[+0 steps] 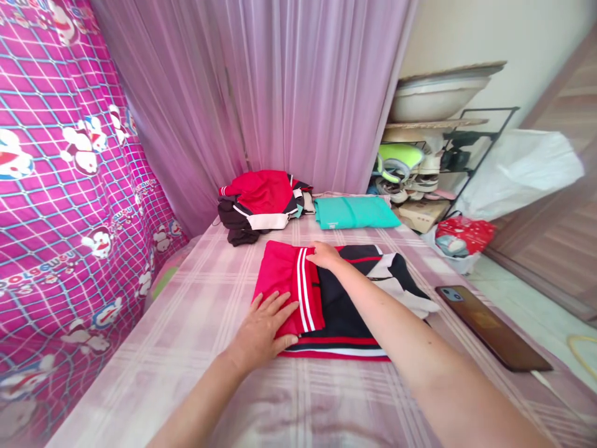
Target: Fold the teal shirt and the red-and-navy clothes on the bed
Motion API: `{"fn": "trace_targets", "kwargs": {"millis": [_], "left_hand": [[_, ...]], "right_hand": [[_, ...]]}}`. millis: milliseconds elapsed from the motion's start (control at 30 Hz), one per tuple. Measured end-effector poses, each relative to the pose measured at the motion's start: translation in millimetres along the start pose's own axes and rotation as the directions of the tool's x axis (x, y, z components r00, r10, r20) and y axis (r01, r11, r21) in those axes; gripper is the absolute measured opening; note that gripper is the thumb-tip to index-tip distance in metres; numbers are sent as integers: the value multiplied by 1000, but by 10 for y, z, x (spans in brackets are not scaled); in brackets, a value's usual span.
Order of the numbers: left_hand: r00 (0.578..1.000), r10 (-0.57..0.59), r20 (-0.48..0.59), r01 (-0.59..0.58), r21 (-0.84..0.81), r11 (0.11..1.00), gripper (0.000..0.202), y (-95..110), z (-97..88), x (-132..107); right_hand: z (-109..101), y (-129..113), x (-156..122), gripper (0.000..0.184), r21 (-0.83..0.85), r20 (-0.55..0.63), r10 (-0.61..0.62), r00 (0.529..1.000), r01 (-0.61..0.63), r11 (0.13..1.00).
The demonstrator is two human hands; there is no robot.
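Observation:
A red, black and white striped jacket lies partly folded on the plaid bedspread, its red section with a white-striped band turned over at the left. My left hand rests flat on the red section near its lower left edge, fingers spread. At the far end of the striped band, my right hand has its fingers pinched on the cloth. My right forearm crosses over the black part and hides some of it. The jacket's white-grey collar area points to the right.
Behind the jacket sit a heap of red and black clothes and a folded teal garment. A phone with a cable lies at the right edge. Beyond stands a shoe rack beside a white bag. Pink patterned fabric hangs at left.

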State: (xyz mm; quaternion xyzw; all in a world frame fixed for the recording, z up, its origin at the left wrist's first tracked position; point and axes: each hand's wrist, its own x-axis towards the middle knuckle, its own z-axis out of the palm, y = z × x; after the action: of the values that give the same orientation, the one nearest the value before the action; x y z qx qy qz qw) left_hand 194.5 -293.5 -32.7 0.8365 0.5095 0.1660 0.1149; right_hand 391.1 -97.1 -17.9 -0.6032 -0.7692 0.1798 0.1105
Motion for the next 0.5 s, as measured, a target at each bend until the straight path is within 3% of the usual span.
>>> {"fn": "trace_targets", "kwargs": {"millis": [133,333,433,500], "left_hand": [[1000,10,11,-10,8,1000,43,12,132,-5],[995,51,82,-48,-32,998,52,188,219,-4],[996,58,70,-46,-166,985,50,83,129,21],[999,-31,-19,26,-243,970,46,-103,28,76]], "right_hand": [[-42,15,-32,39,4,-49,21,999,-21,1000],[-12,177,-225,38,-41,-54,86,995,-89,995],[2,146,-349,42,-78,-90,78,993,-85,993],[-3,71,-459,45,-114,-139,40,989,-57,992]]}}
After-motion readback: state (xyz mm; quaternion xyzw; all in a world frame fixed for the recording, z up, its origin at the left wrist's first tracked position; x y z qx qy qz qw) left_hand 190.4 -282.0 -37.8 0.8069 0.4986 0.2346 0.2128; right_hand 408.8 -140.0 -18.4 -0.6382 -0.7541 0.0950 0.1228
